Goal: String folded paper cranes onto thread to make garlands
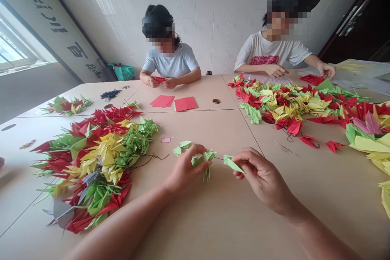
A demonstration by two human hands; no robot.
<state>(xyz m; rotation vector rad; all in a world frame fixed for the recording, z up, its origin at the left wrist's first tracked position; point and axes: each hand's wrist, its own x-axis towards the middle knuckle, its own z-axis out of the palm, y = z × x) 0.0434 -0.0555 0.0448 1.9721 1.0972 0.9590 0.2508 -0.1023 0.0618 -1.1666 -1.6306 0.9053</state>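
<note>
My left hand (187, 170) is closed round a small bunch of light green folded paper cranes (208, 157), some poking out past the fingers. To its right, my right hand (257, 174) pinches a single light green paper crane (232, 163) between thumb and fingers. A thin dark line runs between the two hands; whether it is thread or a table seam I cannot tell. Left of my left forearm lies a big heap of red, yellow and green paper cranes (106, 150), with dark thread (152, 155) trailing from it.
Across the table (195, 219), one person (172, 59) folds red paper behind red paper squares (185, 104). Another person (272, 50) reaches toward red pieces beside a second crane heap (292, 101). A needle-like wire (286, 148) and dark thread (110, 95) lie on the tabletop.
</note>
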